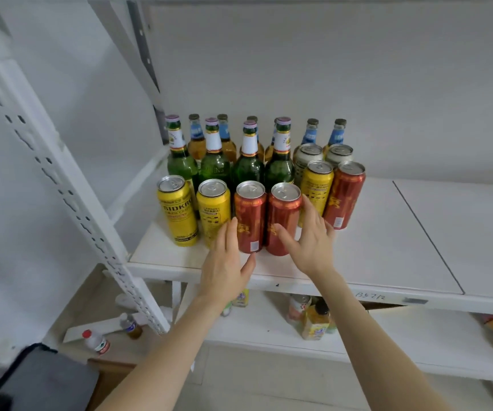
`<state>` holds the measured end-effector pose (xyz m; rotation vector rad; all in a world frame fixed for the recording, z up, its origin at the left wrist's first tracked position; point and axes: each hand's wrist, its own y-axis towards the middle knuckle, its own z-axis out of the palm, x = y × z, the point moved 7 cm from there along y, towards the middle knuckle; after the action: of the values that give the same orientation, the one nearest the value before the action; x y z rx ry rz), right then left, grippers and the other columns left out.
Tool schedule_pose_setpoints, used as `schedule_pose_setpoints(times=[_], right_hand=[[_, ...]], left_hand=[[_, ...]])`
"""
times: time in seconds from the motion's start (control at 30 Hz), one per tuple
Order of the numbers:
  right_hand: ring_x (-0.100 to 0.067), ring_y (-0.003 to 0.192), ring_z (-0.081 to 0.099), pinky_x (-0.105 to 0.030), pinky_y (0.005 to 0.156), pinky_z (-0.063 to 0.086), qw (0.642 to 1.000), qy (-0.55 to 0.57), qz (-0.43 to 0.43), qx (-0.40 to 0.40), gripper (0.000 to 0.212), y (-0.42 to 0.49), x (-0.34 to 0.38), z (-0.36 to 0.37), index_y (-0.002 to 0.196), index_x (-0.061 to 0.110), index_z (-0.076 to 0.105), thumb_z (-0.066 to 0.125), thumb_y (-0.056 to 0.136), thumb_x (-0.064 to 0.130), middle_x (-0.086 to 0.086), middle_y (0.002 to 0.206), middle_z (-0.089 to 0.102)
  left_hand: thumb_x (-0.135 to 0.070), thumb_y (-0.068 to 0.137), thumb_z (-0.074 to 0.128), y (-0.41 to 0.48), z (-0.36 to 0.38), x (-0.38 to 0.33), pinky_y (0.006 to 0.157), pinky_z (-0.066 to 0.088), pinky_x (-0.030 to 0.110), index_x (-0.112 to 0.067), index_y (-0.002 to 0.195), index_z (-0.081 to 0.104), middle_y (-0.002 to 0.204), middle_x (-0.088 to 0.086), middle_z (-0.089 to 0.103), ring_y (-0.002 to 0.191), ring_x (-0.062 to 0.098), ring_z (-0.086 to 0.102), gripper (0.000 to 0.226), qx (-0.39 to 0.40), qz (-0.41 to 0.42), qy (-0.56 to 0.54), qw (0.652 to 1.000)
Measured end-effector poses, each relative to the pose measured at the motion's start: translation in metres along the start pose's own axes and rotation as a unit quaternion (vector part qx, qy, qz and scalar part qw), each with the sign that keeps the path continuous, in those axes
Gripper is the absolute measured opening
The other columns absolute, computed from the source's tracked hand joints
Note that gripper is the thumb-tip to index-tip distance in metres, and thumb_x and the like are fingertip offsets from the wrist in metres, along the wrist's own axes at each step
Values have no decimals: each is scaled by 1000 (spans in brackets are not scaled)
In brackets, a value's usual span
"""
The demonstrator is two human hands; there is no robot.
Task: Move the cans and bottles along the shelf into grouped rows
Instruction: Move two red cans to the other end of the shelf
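Note:
On the white shelf (387, 256) the front row holds two yellow cans (177, 209) and two red cans (250, 215). Behind them stand several green bottles (246, 164), and amber bottles with blue labels (309, 134) line the back. To the right sit two pale cans (306, 161), another yellow can (318, 185) and another red can (344, 194). My left hand (224, 268), fingers straight, is at the left side of the left red can. My right hand (310, 241), fingers spread and straight, is against the right side of the right red can (282, 221).
A slanted white perforated upright (70, 197) crosses the left side. The shelf's right half is bare, with a seam (426, 235) between boards. The lower shelf (269, 324) holds small bottles and packets. More bottles lie on the floor at lower left (97, 342).

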<state>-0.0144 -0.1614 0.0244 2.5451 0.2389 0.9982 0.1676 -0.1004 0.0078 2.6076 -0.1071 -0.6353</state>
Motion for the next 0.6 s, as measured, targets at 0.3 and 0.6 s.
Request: schedule_pose_setpoints(times=[0.3,0.6], right_hand=[[7,104,61,-20,91,50,945,304,83,90,62,22,-10,18,135,17,51,80,82,29,10,121,64],[-7,107,67,-23,84,55,916,379,75,111,52,32,-22,11,127,18,61,81,80,20,4,116,72]], left_hand=[[-26,91,68,5,44,13,107,28,21,-9,154,20,153,8,35,140,19,35,81,-9,-75,-216,973],[-30,92,64,33,61,19,109,44,45,-14,147,33,141,5,52,130,19,50,65,-18,-123,-297,947]])
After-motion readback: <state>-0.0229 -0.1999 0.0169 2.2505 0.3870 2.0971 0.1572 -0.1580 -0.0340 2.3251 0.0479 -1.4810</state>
